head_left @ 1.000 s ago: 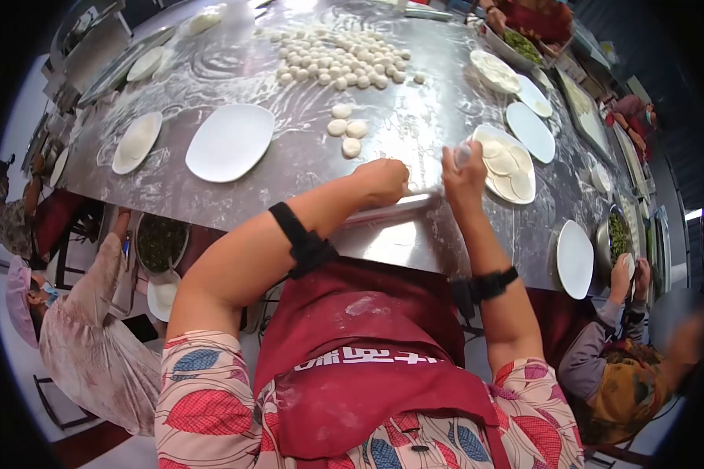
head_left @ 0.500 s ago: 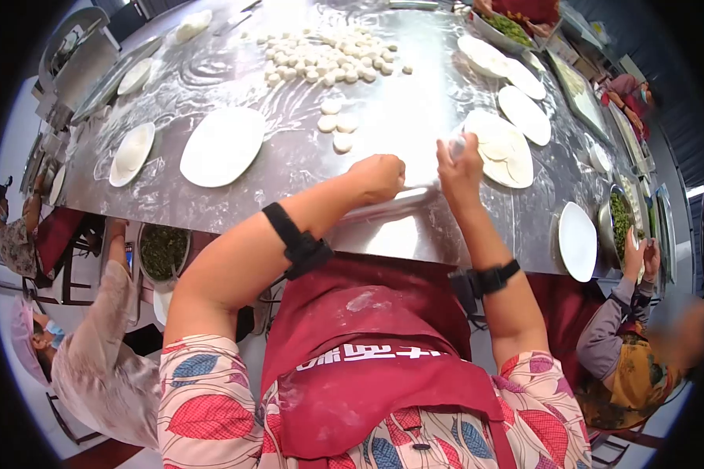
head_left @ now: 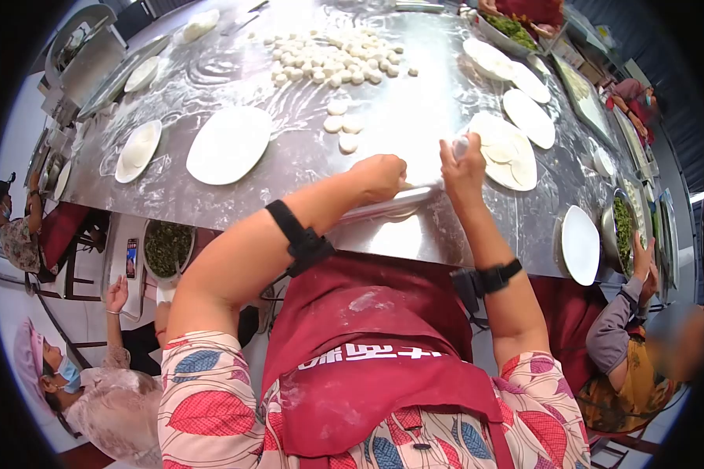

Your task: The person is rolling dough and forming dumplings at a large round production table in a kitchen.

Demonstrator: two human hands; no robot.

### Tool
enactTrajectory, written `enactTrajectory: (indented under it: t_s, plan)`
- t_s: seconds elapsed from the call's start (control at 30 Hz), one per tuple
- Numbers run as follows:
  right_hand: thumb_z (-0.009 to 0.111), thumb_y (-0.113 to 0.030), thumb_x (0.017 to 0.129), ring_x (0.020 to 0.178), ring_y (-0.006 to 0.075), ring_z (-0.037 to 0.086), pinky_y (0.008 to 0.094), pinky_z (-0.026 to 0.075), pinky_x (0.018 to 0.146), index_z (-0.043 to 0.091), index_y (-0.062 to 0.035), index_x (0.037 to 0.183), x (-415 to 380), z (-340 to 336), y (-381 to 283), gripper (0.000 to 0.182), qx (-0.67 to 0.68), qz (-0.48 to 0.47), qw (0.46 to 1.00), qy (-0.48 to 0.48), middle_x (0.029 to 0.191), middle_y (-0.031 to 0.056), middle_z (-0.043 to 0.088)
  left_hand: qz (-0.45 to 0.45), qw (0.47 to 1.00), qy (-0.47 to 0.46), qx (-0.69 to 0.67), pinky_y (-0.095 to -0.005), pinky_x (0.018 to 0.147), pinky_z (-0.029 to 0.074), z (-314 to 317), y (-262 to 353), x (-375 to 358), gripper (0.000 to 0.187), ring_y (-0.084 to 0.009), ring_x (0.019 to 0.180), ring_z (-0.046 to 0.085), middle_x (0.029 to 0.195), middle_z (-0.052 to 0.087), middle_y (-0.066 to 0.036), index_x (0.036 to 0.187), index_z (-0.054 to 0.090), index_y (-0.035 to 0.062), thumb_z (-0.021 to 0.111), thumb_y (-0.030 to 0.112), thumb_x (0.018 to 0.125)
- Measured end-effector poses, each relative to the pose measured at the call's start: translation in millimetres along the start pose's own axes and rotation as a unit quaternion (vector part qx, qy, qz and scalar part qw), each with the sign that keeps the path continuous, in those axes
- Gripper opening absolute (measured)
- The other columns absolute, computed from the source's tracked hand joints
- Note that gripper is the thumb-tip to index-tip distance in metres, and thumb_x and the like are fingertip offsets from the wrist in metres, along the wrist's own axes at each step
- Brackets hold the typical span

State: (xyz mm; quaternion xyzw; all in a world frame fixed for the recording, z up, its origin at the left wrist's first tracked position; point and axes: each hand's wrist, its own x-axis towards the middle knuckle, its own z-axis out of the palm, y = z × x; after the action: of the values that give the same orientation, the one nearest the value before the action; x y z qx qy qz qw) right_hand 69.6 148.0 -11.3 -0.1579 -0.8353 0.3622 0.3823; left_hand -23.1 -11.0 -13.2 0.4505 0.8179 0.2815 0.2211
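Observation:
My left hand is closed, its fingertips pinching the edge of a dough wrapper mostly hidden by the hand and pin. A shiny rolling pin lies across the dough near the table's front edge. At its right end, my right hand is curled shut around the pin; a pale end shows above the fist. Just right of that hand, a white plate holds several flat round wrappers. Beyond my left hand sit several small dough discs.
A large pile of dough pieces lies farther back on the floured metal table. White plates stand to the left, others to the right. Bowls of green filling and co-workers are on both sides.
The rolling pin and my hands have shifted only slightly. At the left, a co-worker's hand has drawn back from the table edge, uncovering a phone. The view has turned slightly.

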Motion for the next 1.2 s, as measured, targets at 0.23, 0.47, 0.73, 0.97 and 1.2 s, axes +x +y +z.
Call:
enactTrajectory:
  t_s: [0.23, 0.47, 0.73, 0.97, 1.2]
  plan:
    - [0.064, -0.01, 0.084, 0.062, 0.0239, 0.058, 0.0364, 0.046, 0.057, 0.046, 0.0023, 0.099, -67.9, -52.5, -28.4, 0.026, 0.095, 0.148, 0.984, -0.017, 0.07, 0.0138, 0.057, 0.006, 0.998, -0.06, -0.018, -0.0385, 0.07, 0.049, -6.3, 0.7, -6.8, 0.017, -0.0295, 0.077, 0.063, 0.081, 0.065, -0.016, 0.09, 0.063, -0.0003, 0.059, 0.008, 0.076]
    - [0.063, -0.012, 0.086, 0.062, 0.0236, 0.058, 0.0359, 0.046, 0.059, 0.046, 0.0024, 0.1, -13.1, -9.4, 6.7, 0.027, -0.006, 0.025, 1.0, -0.01, 0.071, 0.0154, 0.058, 0.016, 0.999, -0.029, 0.008, -0.0395, 0.073, 0.049, -4.9, 1.0, -10.1, 0.02, -0.0319, 0.078, 0.063, 0.083, 0.065, -0.018, 0.091, 0.062, -0.0011, 0.06, 0.015, 0.079]
    - [0.063, -0.005, 0.086, 0.05, 0.009, 0.051, 0.0245, 0.042, 0.042, 0.044, -0.0019, 0.099, -69.1, -50.5, -24.6, 0.024, 0.136, 0.106, 0.985, -0.012, 0.068, 0.0035, 0.053, -0.062, 0.993, -0.071, -0.065, -0.0377, 0.071, 0.05, -11.0, 7.2, -10.5, 0.017, -0.0277, 0.08, 0.065, 0.078, 0.065, -0.017, 0.088, 0.063, -0.0014, 0.058, 0.01, 0.076]
    - [0.064, -0.011, 0.086, 0.059, 0.0254, 0.056, 0.0362, 0.045, 0.057, 0.046, 0.0011, 0.099, -11.7, -5.8, 15.4, 0.026, -0.009, 0.006, 1.0, -0.006, 0.073, 0.0179, 0.058, -0.014, 0.999, -0.009, -0.028, -0.0373, 0.067, 0.049, -8.6, -5.7, -19.0, 0.017, -0.0266, 0.072, 0.064, 0.077, 0.064, -0.017, 0.086, 0.062, -0.0024, 0.06, 0.013, 0.077]
    - [0.065, -0.009, 0.083, 0.058, 0.0233, 0.059, 0.0339, 0.046, 0.053, 0.046, -0.0012, 0.093, -47.5, -37.5, -2.3, 0.023, 0.027, 0.005, 1.0, 0.003, 0.067, 0.0129, 0.058, -0.031, 0.999, -0.016, -0.029, -0.0363, 0.063, 0.046, -6.9, 2.3, -30.7, 0.022, -0.0217, 0.066, 0.058, 0.071, 0.063, -0.015, 0.083, 0.064, -0.0011, 0.064, 0.02, 0.079]
